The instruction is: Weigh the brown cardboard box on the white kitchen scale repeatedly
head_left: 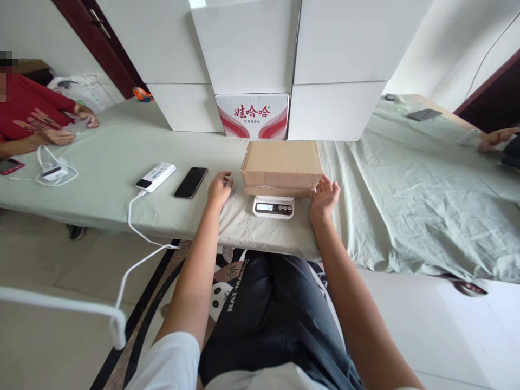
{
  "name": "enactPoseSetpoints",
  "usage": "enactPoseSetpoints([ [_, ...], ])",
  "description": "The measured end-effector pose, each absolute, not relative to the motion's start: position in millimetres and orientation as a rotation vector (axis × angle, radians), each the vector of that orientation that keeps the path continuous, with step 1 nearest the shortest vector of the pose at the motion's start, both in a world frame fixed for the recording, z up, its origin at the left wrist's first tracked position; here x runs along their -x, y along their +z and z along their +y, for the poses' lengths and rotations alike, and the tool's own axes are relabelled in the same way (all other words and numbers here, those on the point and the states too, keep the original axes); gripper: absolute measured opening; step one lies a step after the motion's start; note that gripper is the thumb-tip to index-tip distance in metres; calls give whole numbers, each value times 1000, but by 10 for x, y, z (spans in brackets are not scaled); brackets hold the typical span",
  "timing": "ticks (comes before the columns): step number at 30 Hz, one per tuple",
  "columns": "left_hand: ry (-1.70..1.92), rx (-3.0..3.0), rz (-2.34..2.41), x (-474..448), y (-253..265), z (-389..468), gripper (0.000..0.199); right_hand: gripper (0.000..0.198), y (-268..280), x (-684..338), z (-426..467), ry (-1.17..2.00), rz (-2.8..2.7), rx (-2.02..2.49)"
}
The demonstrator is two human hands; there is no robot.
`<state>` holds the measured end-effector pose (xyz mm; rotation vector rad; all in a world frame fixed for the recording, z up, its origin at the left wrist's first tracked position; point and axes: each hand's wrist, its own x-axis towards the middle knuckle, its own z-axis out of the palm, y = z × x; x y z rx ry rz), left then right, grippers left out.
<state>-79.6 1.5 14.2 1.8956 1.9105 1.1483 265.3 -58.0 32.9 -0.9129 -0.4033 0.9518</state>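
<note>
A closed brown cardboard box (280,162) rests on a small white digital kitchen scale (273,207), hiding the scale's platform. The scale's lit display faces me, with digits too small to read surely. To the left of the box, my left hand (220,187) lies on the cloth, apart from the box, fingers loosely bent and nothing in them. My right hand (325,196) is at the box's right side, palm turned up and fingers apart. Its fingertips are close against the cardboard; whether they touch it I cannot tell.
Left of me lie a black phone (190,182) and a white power bank (156,177) with a cable (132,208) hanging off the table edge. White panels (252,49) and a red-and-white carton (254,116) stand behind. A person in a red shirt (34,108) sits left; another person's hand (498,139) shows right.
</note>
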Motion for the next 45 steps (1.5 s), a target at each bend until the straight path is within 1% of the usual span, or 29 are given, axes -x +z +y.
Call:
enactPoseSetpoints([
  [19, 1260, -1840, 1822, 830, 92, 52, 29, 54, 314, -2662, -615, 965, -441, 928],
  [33, 1282, -1812, 1814, 857, 33, 92, 31, 56, 185, -2728, -534, 956, -500, 912],
  [39, 1351, -1798, 1714, 900, -20, 116, 40, 57, 159, -2735, -517, 936, -529, 898],
  [42, 1407, -1719, 1601, 929, -23, 118, 55, 57, 157, -2725, -509, 931, -533, 891],
  [45, 1446, -1594, 1473, 872, -11, 42, 74, 57, 153, -2686, -535, 858, -599, 875],
])
